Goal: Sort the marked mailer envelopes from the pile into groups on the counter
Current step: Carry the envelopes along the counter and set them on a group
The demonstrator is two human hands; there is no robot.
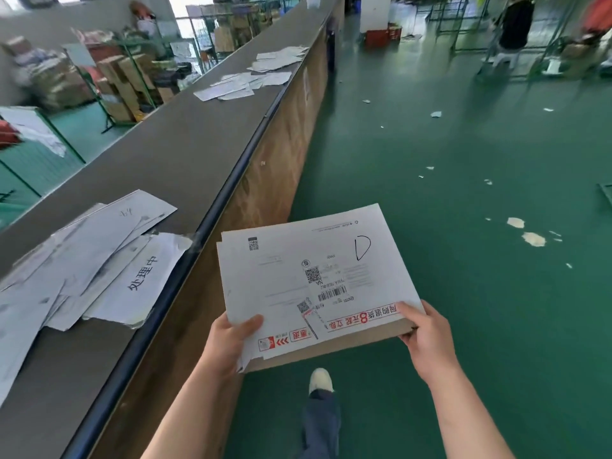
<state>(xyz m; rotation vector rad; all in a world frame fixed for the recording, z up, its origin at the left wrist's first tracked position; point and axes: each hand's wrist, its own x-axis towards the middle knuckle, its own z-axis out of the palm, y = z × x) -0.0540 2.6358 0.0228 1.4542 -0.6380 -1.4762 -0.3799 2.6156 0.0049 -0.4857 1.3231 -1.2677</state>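
I hold a small stack of white mailer envelopes [298, 266] flat in front of me, over the green floor beside the counter. The top one bears a hand-drawn "D", barcodes and red print. My left hand [231, 342] grips the stack's near left corner, thumb on top. My right hand [427, 336] grips the near right corner, thumb on top. On the long dark counter [185, 154] to my left lies a loose pile of white envelopes [92, 260]. Two more groups of envelopes [238, 86] [281, 58] lie farther along it.
The counter has a dark rim and a wooden front panel [278, 154]. Paper scraps [530, 238] dot the green floor. My foot [320, 380] shows below the stack. A person [513, 24] stands by green racks at the far right. Cardboard boxes [122, 81] fill shelves behind the counter.
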